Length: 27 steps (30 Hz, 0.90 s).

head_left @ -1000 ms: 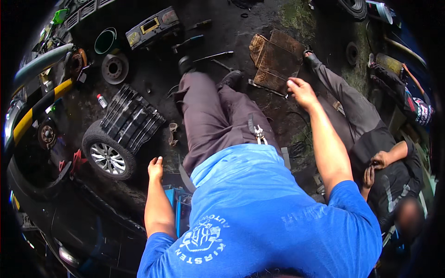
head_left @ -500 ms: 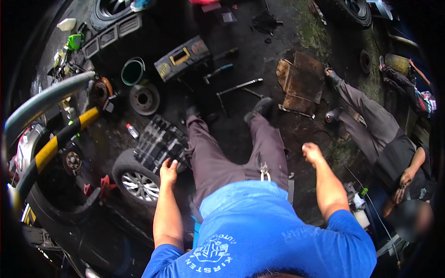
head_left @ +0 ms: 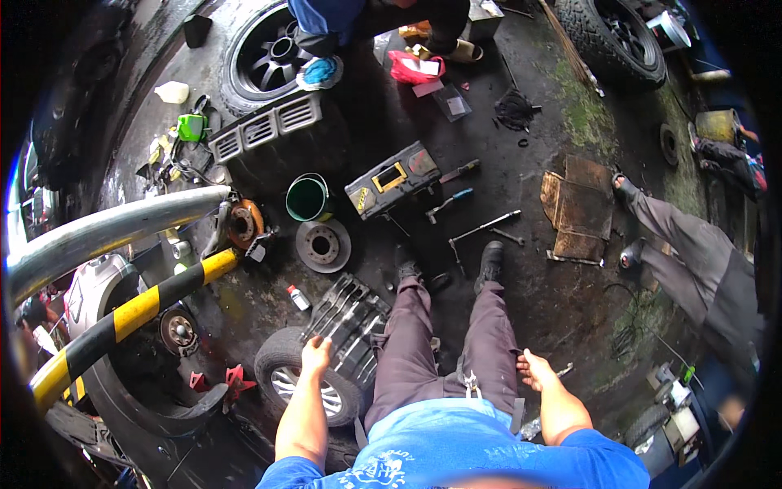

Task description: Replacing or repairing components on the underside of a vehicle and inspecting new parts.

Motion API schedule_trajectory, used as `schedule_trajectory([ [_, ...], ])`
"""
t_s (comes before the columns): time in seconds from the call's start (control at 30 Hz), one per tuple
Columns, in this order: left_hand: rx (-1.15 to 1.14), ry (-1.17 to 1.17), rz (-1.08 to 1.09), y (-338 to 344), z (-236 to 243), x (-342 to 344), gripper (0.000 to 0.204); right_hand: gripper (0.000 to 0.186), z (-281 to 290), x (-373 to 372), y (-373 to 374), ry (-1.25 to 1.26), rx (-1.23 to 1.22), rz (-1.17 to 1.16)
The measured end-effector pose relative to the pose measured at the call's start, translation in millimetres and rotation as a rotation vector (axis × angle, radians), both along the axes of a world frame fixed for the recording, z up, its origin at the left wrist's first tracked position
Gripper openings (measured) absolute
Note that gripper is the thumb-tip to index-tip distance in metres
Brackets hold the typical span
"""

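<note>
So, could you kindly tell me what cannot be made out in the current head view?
Head view: part of the wheel, hidden by the left forearm.
Head view: whether the left hand touches the slatted black part; they overlap from above.
Head view: the co-worker in blue, cut off by the upper edge.
Head view: any print on the red-capped bottle, too small to read.

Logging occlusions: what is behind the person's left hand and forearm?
A silver-spoked wheel shows on both sides of the forearm, and a ribbed black part beside the left hand. The wheel's middle and whatever lies directly behind the hand are covered.
</note>
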State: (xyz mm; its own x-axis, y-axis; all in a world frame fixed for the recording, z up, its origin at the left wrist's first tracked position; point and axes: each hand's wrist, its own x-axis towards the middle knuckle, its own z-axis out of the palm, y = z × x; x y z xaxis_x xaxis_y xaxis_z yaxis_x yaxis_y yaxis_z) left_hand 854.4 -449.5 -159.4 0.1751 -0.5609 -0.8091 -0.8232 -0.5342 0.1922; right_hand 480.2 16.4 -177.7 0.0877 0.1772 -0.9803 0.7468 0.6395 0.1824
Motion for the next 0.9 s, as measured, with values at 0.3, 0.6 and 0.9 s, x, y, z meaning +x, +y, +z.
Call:
schedule_trajectory([
  [0.3, -0.049, 0.013, -0.175, 63.9, 6.8, -32.2, 0.057, 0.068, -8.5, -44.6, 7.3, -0.001, -0.039, 0.121],
  [0.6, -0.157, 0.223, 0.33, 55.1, -17.6, -36.2, 0.049, 0.042, -27.5, -183.4, -36.3, 0.335, -0.072, 0.479],
  [0.9, -0.161, 0.616, 0.157, -211.1, -173.2, -209.2, 0.045, 0.029, -59.9, -89.3, -173.7, 0.488, -0.179, 0.325],
])
